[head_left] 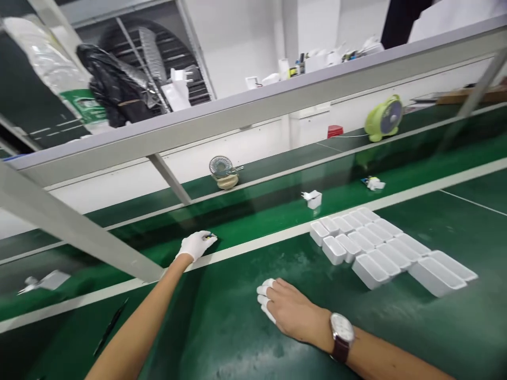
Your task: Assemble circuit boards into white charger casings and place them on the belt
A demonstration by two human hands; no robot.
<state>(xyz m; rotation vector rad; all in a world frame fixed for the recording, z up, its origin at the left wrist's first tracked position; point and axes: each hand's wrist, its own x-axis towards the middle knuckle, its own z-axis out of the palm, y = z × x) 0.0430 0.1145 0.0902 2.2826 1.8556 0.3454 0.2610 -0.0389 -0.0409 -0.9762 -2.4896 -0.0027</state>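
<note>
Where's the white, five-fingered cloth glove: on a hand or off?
On. The white cloth glove covers the person's left hand, with a bare forearm coming out below it.

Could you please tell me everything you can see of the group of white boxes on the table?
The white boxes look like smooth, slightly translucent plastic: narrow, rectangular, with rounded corners and raised rims, apparently open at the top. They stand side by side in several close rows on the dark green table, from near the pale strip toward the camera. The right hand is to their left, not touching them. Whether they contain anything is unclear.
</note>
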